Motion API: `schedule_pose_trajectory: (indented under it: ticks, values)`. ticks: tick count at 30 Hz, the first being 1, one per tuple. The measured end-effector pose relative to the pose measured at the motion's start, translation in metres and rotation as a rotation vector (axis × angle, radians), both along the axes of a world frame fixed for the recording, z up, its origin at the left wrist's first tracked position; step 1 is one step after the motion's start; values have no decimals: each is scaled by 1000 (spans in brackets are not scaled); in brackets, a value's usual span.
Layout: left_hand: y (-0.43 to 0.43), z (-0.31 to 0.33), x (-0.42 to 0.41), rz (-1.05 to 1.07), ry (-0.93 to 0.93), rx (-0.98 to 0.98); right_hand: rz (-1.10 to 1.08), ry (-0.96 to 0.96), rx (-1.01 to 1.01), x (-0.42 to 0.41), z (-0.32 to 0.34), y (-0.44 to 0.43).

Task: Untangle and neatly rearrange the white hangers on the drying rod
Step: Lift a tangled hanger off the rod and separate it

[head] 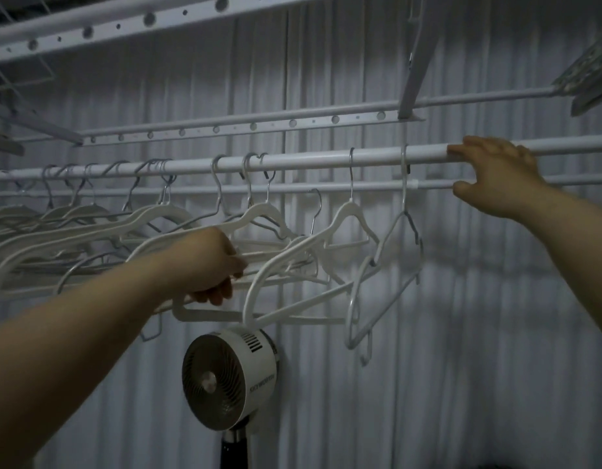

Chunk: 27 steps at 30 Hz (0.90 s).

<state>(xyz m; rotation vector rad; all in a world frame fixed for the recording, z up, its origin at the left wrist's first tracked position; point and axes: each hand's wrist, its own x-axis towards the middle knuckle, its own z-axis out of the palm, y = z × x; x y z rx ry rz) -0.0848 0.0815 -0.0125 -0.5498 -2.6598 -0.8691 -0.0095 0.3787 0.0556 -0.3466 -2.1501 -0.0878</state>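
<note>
Head view, close, angled up at drying rod (293, 160)

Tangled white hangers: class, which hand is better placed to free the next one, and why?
Left. The left hand grips the tangled hangers; the right hand rests on the drying rod, apart from them.
</note>
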Motion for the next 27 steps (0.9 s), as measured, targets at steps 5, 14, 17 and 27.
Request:
schedule_pose_trajectory:
  ticks: [5,14,17,27]
  values:
    - [-42,-14,25,-36,-18,-95,83,11,-12,19,-10,-38]
    - [-154,-16,49,-95,20,-147,271,-37,-80,34,-31,-165]
    - [-201,-12,53,-88,36,-136,289,-49,-81,36,-34,-208]
    - [-314,0,39,-338,79,266,620,55,-415,39,-43,-301]
